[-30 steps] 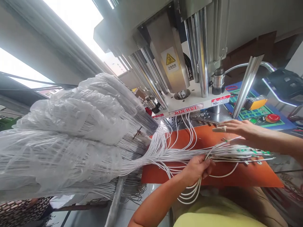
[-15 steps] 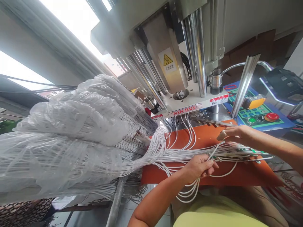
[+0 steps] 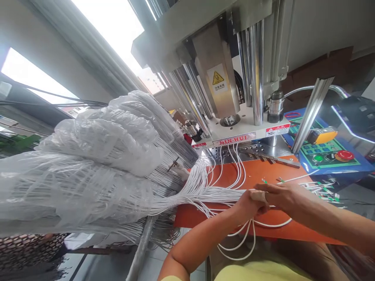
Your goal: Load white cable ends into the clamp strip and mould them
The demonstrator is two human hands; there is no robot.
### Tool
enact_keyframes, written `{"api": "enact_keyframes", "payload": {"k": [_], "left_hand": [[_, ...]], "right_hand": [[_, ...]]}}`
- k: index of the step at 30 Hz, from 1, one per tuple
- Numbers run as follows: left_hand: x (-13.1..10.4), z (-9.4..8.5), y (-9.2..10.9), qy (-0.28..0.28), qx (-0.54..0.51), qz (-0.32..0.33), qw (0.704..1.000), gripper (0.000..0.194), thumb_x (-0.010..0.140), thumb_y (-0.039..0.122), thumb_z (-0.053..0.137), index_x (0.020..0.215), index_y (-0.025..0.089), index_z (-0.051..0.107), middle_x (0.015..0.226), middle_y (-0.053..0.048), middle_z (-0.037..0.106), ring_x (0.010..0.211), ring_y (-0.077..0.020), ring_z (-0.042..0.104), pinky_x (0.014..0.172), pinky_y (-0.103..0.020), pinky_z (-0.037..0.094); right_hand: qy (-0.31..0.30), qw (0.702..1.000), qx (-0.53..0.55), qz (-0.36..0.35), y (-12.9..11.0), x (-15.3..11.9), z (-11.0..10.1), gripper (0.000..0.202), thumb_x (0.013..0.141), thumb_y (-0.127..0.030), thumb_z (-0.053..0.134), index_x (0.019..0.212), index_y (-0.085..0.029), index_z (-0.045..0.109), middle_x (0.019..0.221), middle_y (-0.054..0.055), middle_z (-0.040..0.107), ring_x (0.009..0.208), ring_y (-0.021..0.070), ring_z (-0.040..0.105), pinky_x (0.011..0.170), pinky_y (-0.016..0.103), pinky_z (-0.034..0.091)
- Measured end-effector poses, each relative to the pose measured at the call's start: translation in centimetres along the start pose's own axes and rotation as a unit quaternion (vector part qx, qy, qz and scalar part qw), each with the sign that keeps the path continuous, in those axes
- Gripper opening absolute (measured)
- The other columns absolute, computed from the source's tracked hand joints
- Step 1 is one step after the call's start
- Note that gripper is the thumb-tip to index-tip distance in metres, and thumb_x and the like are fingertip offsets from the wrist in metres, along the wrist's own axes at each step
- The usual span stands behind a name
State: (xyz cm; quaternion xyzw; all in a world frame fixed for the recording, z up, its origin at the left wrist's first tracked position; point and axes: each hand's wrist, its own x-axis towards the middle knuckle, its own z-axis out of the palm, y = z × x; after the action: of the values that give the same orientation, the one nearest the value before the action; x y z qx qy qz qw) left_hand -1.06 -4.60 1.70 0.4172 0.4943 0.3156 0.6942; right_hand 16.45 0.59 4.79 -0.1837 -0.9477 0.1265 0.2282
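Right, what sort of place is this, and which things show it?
Probably a cable-assembly workshop: a MIN-HUI vertical press with a high-temperature warning label, bundled white cables, and a push-button control panel.

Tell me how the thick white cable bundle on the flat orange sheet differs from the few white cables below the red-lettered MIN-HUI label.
The thick white cable bundle packs many strands together; the few white cables below the label are spaced apart. The bundle stretches fairly straight across the orange sheet, while the few cables curve. Both are white and pass over the sheet.
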Motion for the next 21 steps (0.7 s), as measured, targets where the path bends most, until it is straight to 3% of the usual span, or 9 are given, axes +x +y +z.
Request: {"api": "enact_keyframes", "payload": {"k": [2,4,8,9,12,15,17,19,21], "left_hand": [[-0.1,-0.4,0.0,-0.016,-0.02,0.02,0.999,0.048,0.073,0.058,0.068,0.065,0.013,0.057,0.054,0.003,0.047,0.046,-0.0043,0.033,0.047,-0.024,0.018],[-0.2,-0.7,0.2,-0.037,-0.029,0.03,0.998,0.049,0.074,0.06,0.068,0.077,0.012,0.062,0.057,0.003,0.05,0.046,-0.0041,0.033,0.048,-0.024,0.018],[0.0,-1.1,0.5,-0.033,-0.055,0.036,0.997,0.05,0.07,0.06,0.074,0.081,0.013,0.061,0.059,0.001,0.055,0.047,-0.0044,0.037,0.048,-0.023,0.022],[0.1,-1.3,0.5,-0.028,-0.055,0.04,0.997,0.05,0.071,0.06,0.074,0.081,0.013,0.06,0.059,0.001,0.056,0.046,-0.0042,0.037,0.048,-0.023,0.021],[1.0,-2.0,0.2,-0.013,-0.028,0.067,0.997,0.045,0.08,0.057,0.065,0.092,0.014,0.056,0.062,0.0,0.062,0.041,-0.0035,0.032,0.044,-0.023,0.018],[2.0,-2.7,0.0,0.009,-0.008,0.093,0.996,0.038,0.086,0.049,0.059,0.1,0.016,0.05,0.068,0.0,0.067,0.039,-0.0036,0.028,0.041,-0.022,0.015],[2.8,-3.1,0.0,0.038,-0.001,0.103,0.994,0.03,0.087,0.045,0.058,0.094,0.016,0.049,0.068,0.0,0.066,0.039,-0.0034,0.025,0.041,-0.022,0.015],[3.4,-3.3,0.2,0.082,0.03,0.116,0.989,0.026,0.086,0.04,0.058,0.08,0.016,0.05,0.059,0.002,0.059,0.04,-0.0037,0.028,0.042,-0.022,0.018],[3.9,-3.4,0.4,0.131,0.066,0.128,0.981,0.028,0.084,0.038,0.061,0.071,0.015,0.052,0.052,0.005,0.049,0.044,-0.0047,0.034,0.046,-0.021,0.025]], "right_hand": [[0.017,0.998,0.023,0.048,1.2,0.2,-1.1,0.042,0.101,-0.033,0.035,0.132,-0.021,0.061,0.138,0.008,0.058,0.114,0.0181,0.062,0.089,0.025,0.052],[0.014,0.993,0.069,0.09,2.0,0.4,-1.4,0.046,0.101,-0.031,0.038,0.146,-0.03,0.046,0.15,0.006,0.046,0.133,0.0235,0.048,0.103,0.038,0.047],[-0.084,0.982,0.157,0.069,1.7,0.8,0.5,0.053,0.1,-0.031,0.04,0.152,-0.038,0.032,0.15,0.005,0.047,0.133,0.0245,0.049,0.105,0.041,0.047],[-0.084,0.982,0.155,0.071,1.9,0.8,1.1,0.055,0.1,-0.031,0.04,0.154,-0.038,0.028,0.151,0.006,0.045,0.133,0.0244,0.048,0.106,0.042,0.046],[0.004,0.99,0.085,0.115,4.6,0.7,2.0,0.062,0.099,-0.028,0.041,0.156,-0.031,0.017,0.156,0.009,0.037,0.138,0.0248,0.041,0.109,0.046,0.042],[0.033,0.972,-0.069,0.224,9.7,0.5,2.1,0.053,0.091,-0.017,0.046,0.144,-0.015,0.042,0.146,0.019,0.047,0.13,0.0329,0.048,0.101,0.051,0.046],[-0.045,0.946,-0.142,0.287,12.5,0.3,2.2,0.037,0.087,-0.009,0.044,0.12,-0.008,0.061,0.123,0.022,0.061,0.113,0.0345,0.058,0.088,0.047,0.051],[-0.114,0.934,-0.158,0.298,13.9,0.3,2.3,0.03,0.085,-0.004,0.039,0.1,-0.008,0.065,0.105,0.021,0.065,0.101,0.032,0.061,0.08,0.041,0.051],[-0.127,0.937,-0.119,0.302,13.8,0.5,2.3,0.027,0.083,-0.002,0.039,0.093,-0.009,0.063,0.098,0.02,0.065,0.094,0.0298,0.062,0.076,0.037,0.048]]}}
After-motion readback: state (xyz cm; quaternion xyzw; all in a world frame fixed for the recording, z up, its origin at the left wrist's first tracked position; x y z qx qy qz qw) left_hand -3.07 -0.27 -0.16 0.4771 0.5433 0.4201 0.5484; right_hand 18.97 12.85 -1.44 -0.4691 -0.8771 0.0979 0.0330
